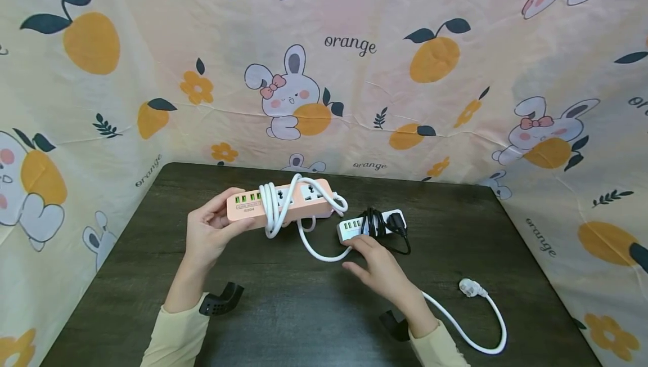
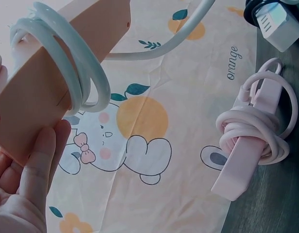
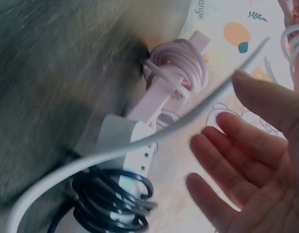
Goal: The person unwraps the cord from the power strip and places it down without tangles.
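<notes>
My left hand (image 1: 210, 229) grips the left end of a peach power strip (image 1: 311, 208), holding it up off the table, thumb on its near side. Several turns of white cord (image 1: 273, 215) wrap its middle. A free length of that cord (image 1: 324, 257) droops towards my right hand (image 1: 382, 268). In the right wrist view the fingers are spread, with the thumb (image 3: 266, 99) by the cord (image 3: 115, 153); whether it touches is unclear. From behind the right forearm the cord runs on to a white plug (image 1: 471, 288) on the table.
Beyond my right hand lies a white power strip (image 1: 349, 231) wrapped in black cord (image 1: 373, 223). A pink power strip (image 2: 241, 165) with its own wound cord lies behind the peach one, mostly hidden in the head view. A printed cloth (image 1: 354, 102) hangs behind the dark table (image 1: 283, 310).
</notes>
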Motion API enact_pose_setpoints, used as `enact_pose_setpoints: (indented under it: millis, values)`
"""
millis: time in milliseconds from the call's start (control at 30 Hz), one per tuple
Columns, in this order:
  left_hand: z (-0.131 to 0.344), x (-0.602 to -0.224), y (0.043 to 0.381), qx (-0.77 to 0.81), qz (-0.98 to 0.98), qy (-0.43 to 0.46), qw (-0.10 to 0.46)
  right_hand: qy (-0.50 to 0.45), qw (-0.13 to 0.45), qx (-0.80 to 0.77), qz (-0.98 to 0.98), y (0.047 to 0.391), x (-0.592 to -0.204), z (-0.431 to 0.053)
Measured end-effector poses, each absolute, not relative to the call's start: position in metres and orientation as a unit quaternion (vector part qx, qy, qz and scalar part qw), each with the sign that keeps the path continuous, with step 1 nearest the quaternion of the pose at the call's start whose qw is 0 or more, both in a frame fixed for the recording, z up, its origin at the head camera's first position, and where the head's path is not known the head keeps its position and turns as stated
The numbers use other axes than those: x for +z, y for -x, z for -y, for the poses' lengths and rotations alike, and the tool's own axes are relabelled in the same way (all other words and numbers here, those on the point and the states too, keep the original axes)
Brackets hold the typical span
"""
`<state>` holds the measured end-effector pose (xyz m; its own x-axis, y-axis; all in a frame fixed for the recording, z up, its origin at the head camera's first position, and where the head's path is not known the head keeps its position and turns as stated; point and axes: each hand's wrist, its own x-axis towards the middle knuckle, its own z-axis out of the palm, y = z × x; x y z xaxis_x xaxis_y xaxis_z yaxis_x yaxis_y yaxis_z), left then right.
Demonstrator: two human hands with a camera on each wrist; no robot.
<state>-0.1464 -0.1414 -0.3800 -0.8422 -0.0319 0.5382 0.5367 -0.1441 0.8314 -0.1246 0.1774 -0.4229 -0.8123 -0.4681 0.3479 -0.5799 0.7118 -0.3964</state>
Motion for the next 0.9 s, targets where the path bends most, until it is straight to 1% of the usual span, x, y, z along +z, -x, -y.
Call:
enact_pose_setpoints:
  millis: [67, 267, 567, 700, 800, 900]
  values:
    - [0.141, -0.38, 0.147, -0.73, 0.622, 0.204, 0.195, -0.294, 0.113, 0.26, 0.913, 0.128, -0.425, -0.174]
    - [0.141, -0.38, 0.147, -0.732, 0.616, 0.213, 0.197, -0.308, 0.081, 0.285, 0.904, 0.131, -0.426, -0.169]
    - [0.142, -0.38, 0.146, -0.721, 0.631, 0.205, 0.201, -0.372, 0.077, 0.337, 0.862, 0.138, -0.429, -0.16]
    - [0.142, -0.38, 0.146, -0.721, 0.63, 0.207, 0.202, -0.381, 0.07, 0.347, 0.854, 0.138, -0.43, -0.159]
    - [0.143, -0.38, 0.146, -0.726, 0.623, 0.214, 0.197, -0.378, 0.082, 0.351, 0.853, 0.14, -0.43, -0.161]
    - [0.144, -0.381, 0.146, -0.734, 0.612, 0.226, 0.191, -0.368, 0.119, 0.355, 0.851, 0.144, -0.427, -0.166]
